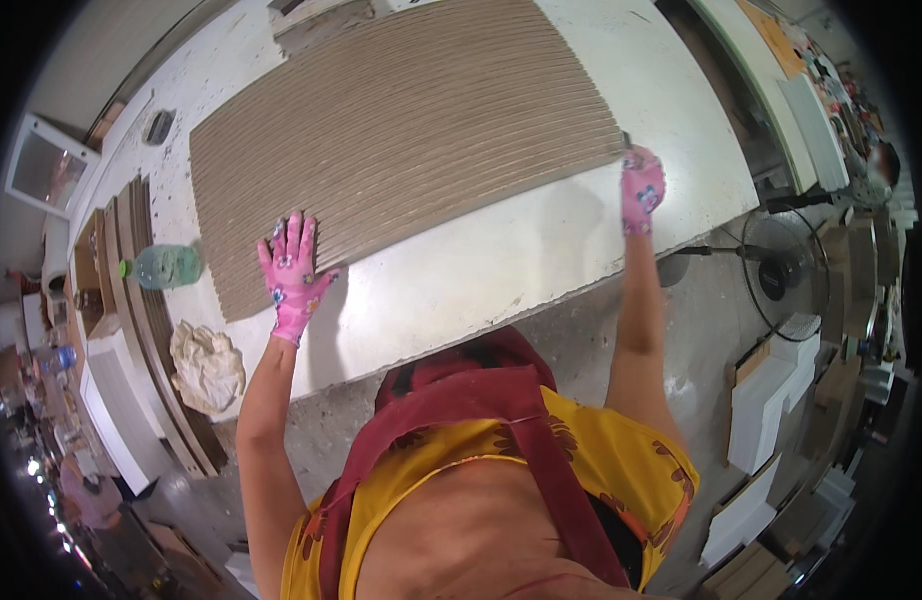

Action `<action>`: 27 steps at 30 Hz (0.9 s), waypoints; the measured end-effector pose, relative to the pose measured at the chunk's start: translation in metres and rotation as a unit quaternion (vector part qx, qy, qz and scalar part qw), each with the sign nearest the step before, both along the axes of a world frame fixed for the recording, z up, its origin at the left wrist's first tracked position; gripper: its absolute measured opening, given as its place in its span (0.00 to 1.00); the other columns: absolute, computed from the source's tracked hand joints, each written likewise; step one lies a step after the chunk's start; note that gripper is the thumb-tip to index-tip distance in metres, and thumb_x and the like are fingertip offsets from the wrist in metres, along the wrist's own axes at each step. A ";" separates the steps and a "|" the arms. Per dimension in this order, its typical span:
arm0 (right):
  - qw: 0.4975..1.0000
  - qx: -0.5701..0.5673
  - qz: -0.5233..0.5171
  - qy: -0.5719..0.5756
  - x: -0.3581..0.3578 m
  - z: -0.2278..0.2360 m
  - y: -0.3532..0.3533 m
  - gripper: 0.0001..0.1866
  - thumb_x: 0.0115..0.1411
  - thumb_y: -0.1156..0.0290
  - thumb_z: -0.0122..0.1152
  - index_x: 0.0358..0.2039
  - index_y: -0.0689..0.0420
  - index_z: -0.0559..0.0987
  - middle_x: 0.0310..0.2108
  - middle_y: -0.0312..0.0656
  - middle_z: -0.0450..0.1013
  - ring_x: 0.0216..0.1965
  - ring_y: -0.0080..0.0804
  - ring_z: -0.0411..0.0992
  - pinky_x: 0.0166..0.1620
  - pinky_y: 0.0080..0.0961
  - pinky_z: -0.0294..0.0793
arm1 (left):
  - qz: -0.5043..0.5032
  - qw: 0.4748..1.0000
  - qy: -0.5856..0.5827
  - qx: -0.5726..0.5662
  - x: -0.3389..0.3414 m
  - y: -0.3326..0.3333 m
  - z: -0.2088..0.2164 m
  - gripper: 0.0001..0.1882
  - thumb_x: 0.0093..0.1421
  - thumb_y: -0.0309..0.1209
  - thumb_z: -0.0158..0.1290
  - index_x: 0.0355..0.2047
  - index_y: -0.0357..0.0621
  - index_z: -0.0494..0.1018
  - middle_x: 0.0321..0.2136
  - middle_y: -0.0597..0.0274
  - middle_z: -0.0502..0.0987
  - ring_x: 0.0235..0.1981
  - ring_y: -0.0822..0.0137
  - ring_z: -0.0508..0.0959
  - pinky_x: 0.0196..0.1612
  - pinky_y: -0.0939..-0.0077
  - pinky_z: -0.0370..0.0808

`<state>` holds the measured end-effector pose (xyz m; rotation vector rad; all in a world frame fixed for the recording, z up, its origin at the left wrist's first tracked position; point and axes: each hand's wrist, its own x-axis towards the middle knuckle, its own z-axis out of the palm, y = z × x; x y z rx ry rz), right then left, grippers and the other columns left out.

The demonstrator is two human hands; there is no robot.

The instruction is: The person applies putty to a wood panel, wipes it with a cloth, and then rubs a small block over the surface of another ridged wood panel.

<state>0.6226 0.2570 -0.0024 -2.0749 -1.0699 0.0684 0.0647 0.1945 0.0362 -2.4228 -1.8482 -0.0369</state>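
Observation:
A wide sheet of brown wood-look strips (401,130), laid side by side in close rows, covers much of the white table (441,290). My left hand (293,265), in a pink flowered glove, lies flat with fingers stretched out on the near left part of the strips. My right hand (642,185), gloved alike, is closed at the right ends of the strips, by the near corner. A small dark grey tip shows just above its fingers; the rest of what it holds is hidden in the fist, and its kind cannot be made out.
Left of the strips are a clear green-tinted bottle (169,266), a crumpled cream cloth (207,366) and stacked long boards (146,300). A small dark object (159,127) lies at the far left. A black fan (781,270) stands off the table's right corner, near white panels (766,405).

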 end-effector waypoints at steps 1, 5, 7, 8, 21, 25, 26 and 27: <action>0.993 0.000 0.045 -0.105 -0.024 0.002 -0.020 0.11 0.58 0.63 0.58 0.37 0.53 0.81 0.34 0.45 0.77 0.38 0.41 0.75 0.42 0.35 0.74 | -0.019 1.000 -0.017 -0.002 0.007 0.010 -0.019 0.54 0.39 0.47 0.68 0.65 0.54 0.53 0.67 0.60 0.51 0.65 0.53 0.56 0.64 0.41 0.46; 0.960 0.028 0.259 -0.106 -0.166 -0.015 -0.055 0.07 0.56 0.66 0.56 0.35 0.45 0.79 0.35 0.36 0.76 0.41 0.36 0.72 0.47 0.39 0.65 | -0.010 1.000 0.009 -0.001 0.009 0.009 0.001 0.54 0.38 0.48 0.67 0.65 0.54 0.54 0.67 0.60 0.51 0.65 0.52 0.56 0.64 0.42 0.47; 0.943 0.080 0.286 -0.152 -0.231 -0.013 -0.073 0.06 0.55 0.63 0.58 0.34 0.44 0.78 0.29 0.36 0.73 0.36 0.37 0.71 0.44 0.40 0.65 | -0.015 1.000 0.004 0.008 0.010 0.009 -0.001 0.54 0.38 0.48 0.68 0.65 0.53 0.54 0.66 0.60 0.52 0.65 0.53 0.56 0.64 0.42 0.48; 0.942 -0.017 0.327 -0.073 -0.252 -0.010 -0.082 0.07 0.55 0.62 0.58 0.35 0.43 0.78 0.28 0.36 0.73 0.35 0.36 0.71 0.43 0.38 0.65 | -0.012 1.000 0.008 0.008 0.010 0.009 -0.003 0.54 0.38 0.48 0.68 0.65 0.53 0.54 0.66 0.60 0.52 0.65 0.53 0.56 0.64 0.42 0.48; 0.897 -0.038 0.441 0.002 -0.248 -0.029 -0.154 0.07 0.54 0.63 0.59 0.33 0.47 0.79 0.27 0.37 0.72 0.34 0.40 0.70 0.44 0.40 0.65 | -0.001 1.000 -0.009 0.011 0.012 0.004 0.007 0.53 0.38 0.46 0.68 0.64 0.55 0.55 0.65 0.60 0.56 0.63 0.54 0.59 0.64 0.45 0.49; 0.908 -0.041 0.416 -0.023 -0.236 -0.041 -0.165 0.09 0.55 0.63 0.60 0.36 0.49 0.80 0.29 0.38 0.74 0.35 0.42 0.71 0.45 0.39 0.66 | -0.016 0.998 -0.062 0.013 0.015 0.009 -0.010 0.52 0.39 0.46 0.67 0.64 0.57 0.55 0.65 0.62 0.56 0.64 0.53 0.59 0.65 0.46 0.47; 0.908 -0.039 0.418 -0.008 -0.239 -0.038 -0.165 0.10 0.54 0.63 0.60 0.36 0.49 0.81 0.30 0.38 0.74 0.35 0.42 0.71 0.45 0.39 0.66 | -0.011 0.998 -0.062 0.014 0.012 0.004 -0.004 0.52 0.39 0.46 0.67 0.64 0.57 0.55 0.65 0.62 0.56 0.64 0.53 0.59 0.65 0.46 0.47; 0.908 -0.032 0.417 0.020 -0.244 -0.037 -0.162 0.10 0.55 0.63 0.60 0.37 0.50 0.81 0.30 0.39 0.75 0.35 0.42 0.71 0.46 0.38 0.66 | -0.003 0.999 -0.052 0.009 0.008 0.001 0.002 0.50 0.41 0.47 0.66 0.64 0.57 0.56 0.65 0.61 0.55 0.63 0.52 0.59 0.65 0.46 0.47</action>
